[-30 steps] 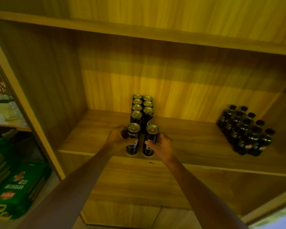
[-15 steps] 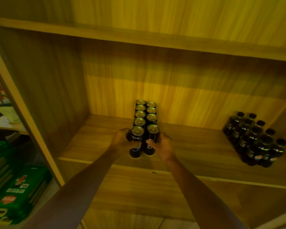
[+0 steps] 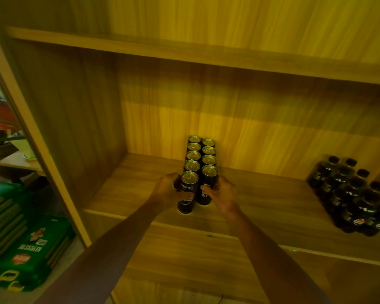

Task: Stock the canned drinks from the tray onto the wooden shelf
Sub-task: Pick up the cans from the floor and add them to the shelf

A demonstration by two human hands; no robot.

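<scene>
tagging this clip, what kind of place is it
Probably a small shop or stockroom: a wooden shelf holds rows of cans and dark bottles, with green packaged goods stacked beside it.

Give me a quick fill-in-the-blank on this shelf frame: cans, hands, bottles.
1. The cans stand on the wooden shelf in ____ columns.
2. The left hand and the right hand each grip one can in the ____ row.
3. The dark bottles sit to the ____ of the cans.
4. The can tops look ____ in colour.

Missing words: two; front; right; gold
</scene>
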